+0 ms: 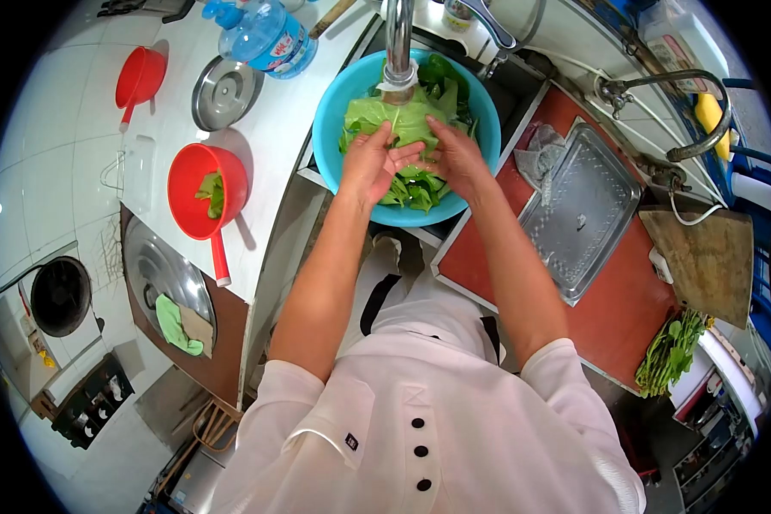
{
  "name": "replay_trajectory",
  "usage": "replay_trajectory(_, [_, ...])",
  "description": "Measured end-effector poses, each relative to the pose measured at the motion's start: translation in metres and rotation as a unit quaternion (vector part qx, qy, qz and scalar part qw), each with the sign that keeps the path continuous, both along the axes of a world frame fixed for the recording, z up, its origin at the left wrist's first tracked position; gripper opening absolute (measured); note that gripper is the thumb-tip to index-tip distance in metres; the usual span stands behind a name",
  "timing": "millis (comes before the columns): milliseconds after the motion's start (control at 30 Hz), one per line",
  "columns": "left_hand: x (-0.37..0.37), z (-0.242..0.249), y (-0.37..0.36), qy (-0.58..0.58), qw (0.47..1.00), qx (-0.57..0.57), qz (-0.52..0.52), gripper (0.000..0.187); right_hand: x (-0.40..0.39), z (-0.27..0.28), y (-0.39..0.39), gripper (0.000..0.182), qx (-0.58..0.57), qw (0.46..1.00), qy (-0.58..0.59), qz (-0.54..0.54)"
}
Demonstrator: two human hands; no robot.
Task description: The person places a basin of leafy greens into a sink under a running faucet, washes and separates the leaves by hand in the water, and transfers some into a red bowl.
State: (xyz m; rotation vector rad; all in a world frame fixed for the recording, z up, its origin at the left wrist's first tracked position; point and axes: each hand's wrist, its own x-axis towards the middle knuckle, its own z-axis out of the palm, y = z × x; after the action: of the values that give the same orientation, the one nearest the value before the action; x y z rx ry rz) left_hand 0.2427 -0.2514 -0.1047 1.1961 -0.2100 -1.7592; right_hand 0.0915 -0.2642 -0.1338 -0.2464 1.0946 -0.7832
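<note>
A broad pale-green lettuce leaf (398, 117) is spread between my hands, just below the tap (398, 38). My left hand (373, 163) has its thumb over the leaf's near left edge, with its other fingers reaching underneath towards the middle. From the other side, my right hand (459, 157) pinches the leaf's right edge, thumb on top. Both hands are over a turquoise basin (332, 158) in the sink. More leafy greens (420, 190) lie in it, darker ones at the back. The fingertips beneath the leaf are partly hidden.
Left on the counter are a red ladle-like scoop (184, 190) with leaf pieces, a second red scoop (142, 75), a metal lid (223, 90) and a blue bottle (270, 43). To the right are a metal tray (587, 206), a cloth (540, 154), a wooden board (702, 257) and bundled greens (670, 353).
</note>
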Motion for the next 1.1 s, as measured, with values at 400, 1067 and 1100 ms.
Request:
replay_trajectory(400, [0.002,-0.012,0.011,-0.209,0.957,-0.032,-0.197,0.023,-0.008,-0.005,-0.003,0.04,-0.171,0.982,0.059,0.046])
replay_trajectory(1067, [-0.009,0.006,-0.037,-0.169,0.971,-0.027,-0.166,0.011,-0.015,0.004,-0.022,0.021,-0.165,0.97,0.066,-0.168])
replay_trajectory(1100, [-0.006,0.004,-0.037,-0.17,0.971,-0.027,-0.167,0.011,-0.017,0.001,-0.024,0.021,-0.169,0.968,0.104,-0.153])
